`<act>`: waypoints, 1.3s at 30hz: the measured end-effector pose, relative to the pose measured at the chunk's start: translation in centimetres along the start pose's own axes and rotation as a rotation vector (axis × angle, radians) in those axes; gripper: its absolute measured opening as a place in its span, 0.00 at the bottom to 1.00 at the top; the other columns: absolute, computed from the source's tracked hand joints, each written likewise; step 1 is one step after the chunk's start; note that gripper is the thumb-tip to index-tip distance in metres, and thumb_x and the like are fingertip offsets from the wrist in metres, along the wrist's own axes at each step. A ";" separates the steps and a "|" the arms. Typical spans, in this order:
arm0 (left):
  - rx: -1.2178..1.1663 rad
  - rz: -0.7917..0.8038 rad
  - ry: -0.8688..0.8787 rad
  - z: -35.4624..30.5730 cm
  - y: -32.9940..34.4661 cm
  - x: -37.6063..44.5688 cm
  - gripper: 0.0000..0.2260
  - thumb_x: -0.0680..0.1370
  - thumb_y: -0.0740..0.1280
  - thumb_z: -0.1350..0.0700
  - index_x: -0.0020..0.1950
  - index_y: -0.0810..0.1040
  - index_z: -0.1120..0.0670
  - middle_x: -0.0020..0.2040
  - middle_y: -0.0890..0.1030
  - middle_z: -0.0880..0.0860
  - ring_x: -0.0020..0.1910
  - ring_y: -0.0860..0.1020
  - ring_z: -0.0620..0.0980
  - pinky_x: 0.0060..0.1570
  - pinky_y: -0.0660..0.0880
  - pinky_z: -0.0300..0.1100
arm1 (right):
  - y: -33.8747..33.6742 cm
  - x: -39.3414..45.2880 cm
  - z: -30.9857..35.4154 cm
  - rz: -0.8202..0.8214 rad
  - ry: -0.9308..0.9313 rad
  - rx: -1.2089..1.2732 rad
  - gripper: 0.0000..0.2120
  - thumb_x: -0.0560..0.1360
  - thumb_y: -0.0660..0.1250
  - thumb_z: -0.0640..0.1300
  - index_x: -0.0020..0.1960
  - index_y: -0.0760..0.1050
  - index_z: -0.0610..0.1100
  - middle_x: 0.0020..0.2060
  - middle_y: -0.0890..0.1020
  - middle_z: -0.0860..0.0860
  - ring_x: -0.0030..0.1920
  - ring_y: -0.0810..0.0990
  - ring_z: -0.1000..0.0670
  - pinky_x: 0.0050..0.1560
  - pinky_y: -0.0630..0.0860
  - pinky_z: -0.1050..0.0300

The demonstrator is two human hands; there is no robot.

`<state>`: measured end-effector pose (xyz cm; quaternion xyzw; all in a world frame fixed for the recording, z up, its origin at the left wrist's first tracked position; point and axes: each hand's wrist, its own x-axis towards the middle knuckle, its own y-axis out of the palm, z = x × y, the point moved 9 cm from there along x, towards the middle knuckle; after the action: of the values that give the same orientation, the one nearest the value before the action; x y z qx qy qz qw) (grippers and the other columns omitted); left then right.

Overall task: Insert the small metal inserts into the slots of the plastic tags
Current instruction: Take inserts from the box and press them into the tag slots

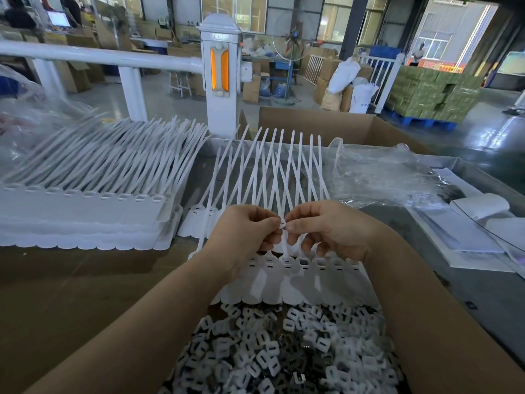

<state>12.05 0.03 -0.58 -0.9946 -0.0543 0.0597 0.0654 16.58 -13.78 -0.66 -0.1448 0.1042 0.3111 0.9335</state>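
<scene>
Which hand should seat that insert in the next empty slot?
Probably right: the right hand pinches the insert and hangs above the strip's empty slots; the left hand pinches it too.

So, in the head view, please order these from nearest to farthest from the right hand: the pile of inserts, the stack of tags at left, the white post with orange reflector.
From the right hand:
1. Pile of inserts, just below, toward the viewer.
2. Stack of tags, far left on the table.
3. White post, behind the table.

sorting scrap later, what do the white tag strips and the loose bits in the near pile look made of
Tag strips: look like moulded white plastic, matte and smooth, with thin tails that bend. Loose pile: mostly white plastic-looking slotted pieces, mixed with darker grey ones that may be metal; too small to be sure.
</scene>
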 end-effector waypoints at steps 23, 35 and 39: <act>-0.230 0.073 -0.124 1.0 0.4 -0.2 0.10 0.73 0.74 0.65 0.52 0.80 0.60 0.40 0.85 0.56 0.38 0.83 0.49 0.40 0.81 0.38 | 0.1 -0.3 1.1 0.008 -0.117 -0.078 0.10 0.71 0.75 0.34 0.40 0.84 0.49 0.38 0.85 0.48 0.34 0.81 0.54 0.30 0.75 0.64; 0.123 0.059 0.059 -0.2 1.1 -0.4 0.06 0.73 0.76 0.58 0.48 0.81 0.52 0.39 0.86 0.49 0.38 0.84 0.45 0.38 0.79 0.37 | -1.6 0.1 -0.4 -0.200 -0.002 -0.068 0.04 0.78 0.70 0.40 0.50 0.80 0.40 0.34 0.83 0.45 0.27 0.78 0.52 0.23 0.72 0.61; 0.286 0.063 0.132 -0.6 2.5 -0.7 0.06 0.72 0.76 0.55 0.42 0.81 0.46 0.38 0.85 0.46 0.39 0.83 0.48 0.41 0.80 0.42 | -2.3 0.1 -1.7 -0.264 0.050 -0.028 0.06 0.80 0.68 0.42 0.51 0.80 0.39 0.32 0.83 0.45 0.22 0.73 0.51 0.19 0.68 0.60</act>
<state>11.73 -2.55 -0.21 -0.9781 -0.0094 0.0035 0.2080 17.92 -16.06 -1.78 -0.1782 0.1033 0.1830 0.9613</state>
